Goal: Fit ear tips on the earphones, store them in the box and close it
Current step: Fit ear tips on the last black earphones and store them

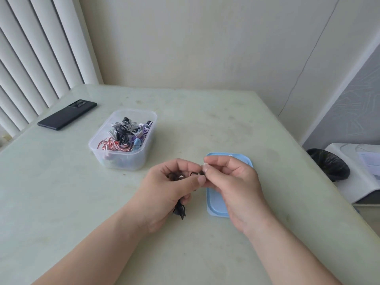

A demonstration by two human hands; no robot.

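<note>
My left hand (168, 188) grips a bundled black earphone (180, 209) whose coiled cord hangs out below the palm; its bud end sticks out between thumb and forefinger. My right hand (230, 182) pinches a small white ear tip (205, 165) against that bud, fingertips of both hands touching. A clear plastic box (107, 157) stands open to the upper left, holding several tangled earphones (125, 134) in black, white, pink and purple. Its light blue lid (216, 204) lies flat on the table, partly hidden under my right hand.
A black phone (66, 115) lies at the table's far left, near vertical blinds. The pale green table (205, 120) ends at a wall behind. Off the right edge stand a black-lined bin (329, 163) and a white unit with papers (362, 169).
</note>
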